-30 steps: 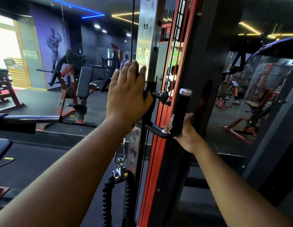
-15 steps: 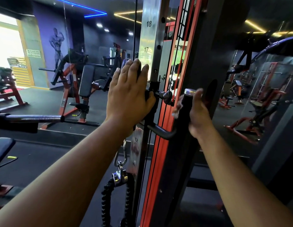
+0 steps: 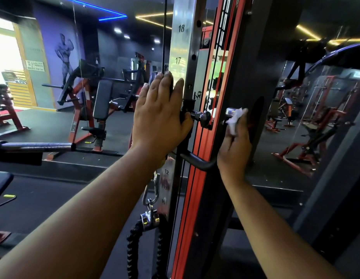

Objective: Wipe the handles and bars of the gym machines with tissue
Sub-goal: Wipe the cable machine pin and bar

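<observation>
Tissue (image 3: 234,121) on handle (image 3: 228,114) (right of post (image 3: 184,47)).

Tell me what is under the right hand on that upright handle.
The right hand wraps the black upright handle, pressing white tissue against it near the chrome cap. Most of the grip and the rest of the tissue are covered by the fingers.

Left hand (image 3: 161,115): flat against numbered upright (image 3: 180,49), 12 o'clock. Right hand (image 3: 234,146): wraps tissue (image 3: 234,121) round black handle (image 3: 197,161), 3 o'clock.
</observation>
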`<state>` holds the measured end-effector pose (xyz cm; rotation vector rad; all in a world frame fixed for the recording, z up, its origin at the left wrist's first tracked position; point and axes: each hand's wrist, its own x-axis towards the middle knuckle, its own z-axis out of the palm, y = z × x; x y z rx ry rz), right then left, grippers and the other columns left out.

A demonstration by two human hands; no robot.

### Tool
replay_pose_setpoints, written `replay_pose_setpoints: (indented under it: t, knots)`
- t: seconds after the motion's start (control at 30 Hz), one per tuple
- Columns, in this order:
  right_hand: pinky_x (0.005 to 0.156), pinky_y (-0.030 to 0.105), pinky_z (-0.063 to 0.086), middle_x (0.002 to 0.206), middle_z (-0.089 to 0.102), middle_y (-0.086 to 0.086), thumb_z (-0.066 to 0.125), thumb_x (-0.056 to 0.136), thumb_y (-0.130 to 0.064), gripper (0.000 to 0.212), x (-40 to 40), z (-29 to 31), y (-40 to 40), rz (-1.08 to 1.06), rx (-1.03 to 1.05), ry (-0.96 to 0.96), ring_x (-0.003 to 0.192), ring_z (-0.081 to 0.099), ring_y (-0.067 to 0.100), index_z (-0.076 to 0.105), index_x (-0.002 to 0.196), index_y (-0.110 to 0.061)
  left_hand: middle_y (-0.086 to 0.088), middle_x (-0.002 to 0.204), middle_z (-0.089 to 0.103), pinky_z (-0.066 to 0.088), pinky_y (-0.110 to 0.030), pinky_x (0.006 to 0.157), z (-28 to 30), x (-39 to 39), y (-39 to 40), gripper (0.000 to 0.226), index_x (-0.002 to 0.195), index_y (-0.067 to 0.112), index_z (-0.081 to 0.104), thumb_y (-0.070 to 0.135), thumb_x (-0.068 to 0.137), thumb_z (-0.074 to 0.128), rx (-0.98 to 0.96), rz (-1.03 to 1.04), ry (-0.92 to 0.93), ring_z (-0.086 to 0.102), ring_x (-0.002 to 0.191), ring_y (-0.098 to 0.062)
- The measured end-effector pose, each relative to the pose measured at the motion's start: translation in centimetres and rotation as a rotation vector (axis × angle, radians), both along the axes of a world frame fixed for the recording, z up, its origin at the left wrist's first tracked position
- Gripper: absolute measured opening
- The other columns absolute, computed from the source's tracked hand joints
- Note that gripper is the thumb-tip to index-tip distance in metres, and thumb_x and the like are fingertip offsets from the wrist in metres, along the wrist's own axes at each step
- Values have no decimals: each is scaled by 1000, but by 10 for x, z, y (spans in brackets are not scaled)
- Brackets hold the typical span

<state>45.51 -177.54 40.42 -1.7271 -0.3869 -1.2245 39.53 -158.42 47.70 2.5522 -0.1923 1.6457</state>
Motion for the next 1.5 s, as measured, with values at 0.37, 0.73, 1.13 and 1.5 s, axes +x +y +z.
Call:
replay_pose_setpoints:
  t: [0.37,0.73,1.13,1.5]
  knots:
    - [127,54,1,163,33,16,47,103,-15,52,-2,-38,-49,-423,-1178,-248,157,7,34,41,153,-5,-18,163,34,20,-52,124,-1,-1,6,70,157,13,38,48,98,52,17,-15,-4,26,153,-34]
    - [113,53,40,163,22,29,37,107,-30,63,8,-53,51,-599,-1604,212,143,38,44,19,159,-1,-17,164,34,21,-52,124,0,-5,10,67,156,12,39,47,99,51,15,-28,5,25,154,-34]
    - [123,55,24,136,63,16,7,94,-4,67,-61,8,-39,-601,-2020,-278,135,53,37,59,136,-2,-15,169,21,8,-57,127,3,-17,19,74,160,15,28,55,100,44,118,25,118,15,157,-33]
    - [98,42,53,159,42,0,42,105,-6,51,-121,23,-146,-221,-1435,332,142,43,21,46,152,-24,-8,172,-7,-2,-60,126,-42,-64,-80,86,165,23,6,64,97,41,300,63,359,-9,159,-25]
